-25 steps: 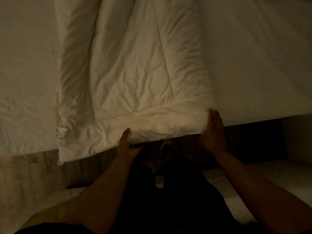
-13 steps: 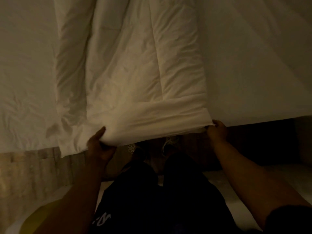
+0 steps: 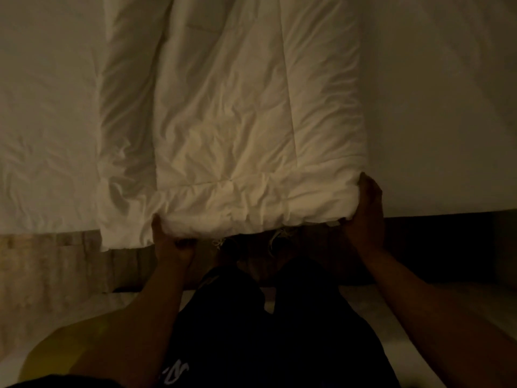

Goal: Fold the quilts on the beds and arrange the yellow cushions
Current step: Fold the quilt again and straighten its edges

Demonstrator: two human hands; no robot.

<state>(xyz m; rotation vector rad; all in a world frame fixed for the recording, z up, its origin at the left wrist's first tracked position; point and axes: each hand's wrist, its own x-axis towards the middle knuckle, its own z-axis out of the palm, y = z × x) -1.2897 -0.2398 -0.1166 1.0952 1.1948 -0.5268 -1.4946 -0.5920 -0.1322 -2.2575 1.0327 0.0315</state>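
I see the white quilt (image 3: 229, 130) lying as a long folded strip down the bed (image 3: 436, 121), its near end overhanging the bed's front edge. My left hand (image 3: 173, 245) grips that end from beneath, fingers curled into the fabric; my right hand (image 3: 363, 211) clasps the right corner. Flat sheet lies open on both sides of the strip. A yellow cushion (image 3: 56, 357) shows dimly at lower left.

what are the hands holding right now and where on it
Both hold the folded white quilt by its near end: the left hand grips the bottom edge, the right hand grips the right corner.
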